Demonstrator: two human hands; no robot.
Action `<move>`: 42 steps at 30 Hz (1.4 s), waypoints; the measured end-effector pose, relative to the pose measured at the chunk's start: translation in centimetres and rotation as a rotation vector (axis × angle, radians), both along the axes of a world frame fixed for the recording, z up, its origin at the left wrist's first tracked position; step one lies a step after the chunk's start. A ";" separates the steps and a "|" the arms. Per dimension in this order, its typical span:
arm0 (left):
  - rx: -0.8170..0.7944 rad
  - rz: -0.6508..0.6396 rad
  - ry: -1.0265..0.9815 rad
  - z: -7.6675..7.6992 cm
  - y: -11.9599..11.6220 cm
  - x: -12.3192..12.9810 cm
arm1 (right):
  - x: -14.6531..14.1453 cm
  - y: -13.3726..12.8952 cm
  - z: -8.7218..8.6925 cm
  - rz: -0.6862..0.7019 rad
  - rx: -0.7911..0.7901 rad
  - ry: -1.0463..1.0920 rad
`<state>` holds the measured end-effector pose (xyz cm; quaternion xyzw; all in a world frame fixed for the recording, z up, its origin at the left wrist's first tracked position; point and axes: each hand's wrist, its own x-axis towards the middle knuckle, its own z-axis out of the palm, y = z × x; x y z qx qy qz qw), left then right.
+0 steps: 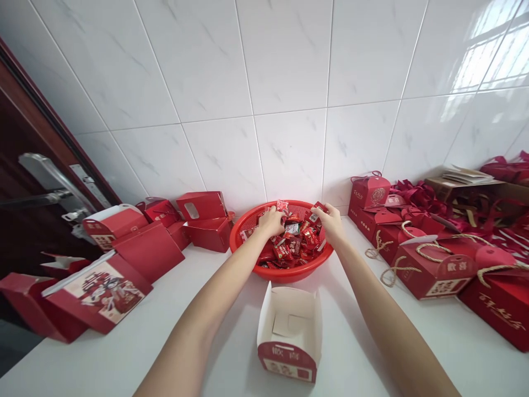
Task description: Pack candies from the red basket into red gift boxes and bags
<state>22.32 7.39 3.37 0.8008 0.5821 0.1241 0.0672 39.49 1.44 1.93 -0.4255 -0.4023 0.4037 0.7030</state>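
A red plastic basket [281, 273] by the wall holds many small wrapped candies [294, 245], mostly red. My left hand [271, 221] reaches into its left side with fingers curled among the candies; what they close on is hidden. At the right rim, my right hand [332, 223] pinches a dark red wrapped candy [316, 214] between thumb and fingers. Between my forearms, in front of the basket, stands an open paper gift box [289, 361], red outside and white inside. Only its bare inner bottom shows.
Several red boxes [140, 248] stand on the left, some with lids up. To the right are closed gift boxes [438, 267] with rope handles, and dark red ribbons [425, 198] near a cardboard box [450, 187]. A tiled wall [289, 149] backs the white table [173, 331]; a door handle [58, 182] juts in at left.
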 end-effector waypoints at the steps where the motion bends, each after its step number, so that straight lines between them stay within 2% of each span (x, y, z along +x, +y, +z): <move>1: 0.001 0.001 -0.053 -0.1 0.3 -0.4 | 0.0 0.0 0.0 0.003 -0.002 -0.004; 9: -0.090 -0.092 -0.509 -0.3 1.9 -2.3 | 0.0 -0.1 -0.1 0.018 -0.014 -0.072; 15: -0.392 -0.175 -0.974 0.5 1.0 -2.3 | 0.1 0.0 -0.2 0.083 0.017 -0.069; 23: -0.306 -0.125 -1.039 0.6 1.0 -2.4 | 0.6 0.3 -0.9 0.216 0.013 -0.131; 29: -0.341 -0.166 -1.102 0.7 0.8 -2.1 | 0.1 -0.1 -0.4 0.174 -0.010 -0.100; 33: -0.384 -0.211 -1.202 1.0 0.5 -2.0 | -0.1 -0.3 0.0 0.195 -0.019 -0.107; 42: -0.323 -0.281 -1.262 0.8 0.5 -1.5 | -0.2 -0.4 0.1 0.423 -0.058 -0.075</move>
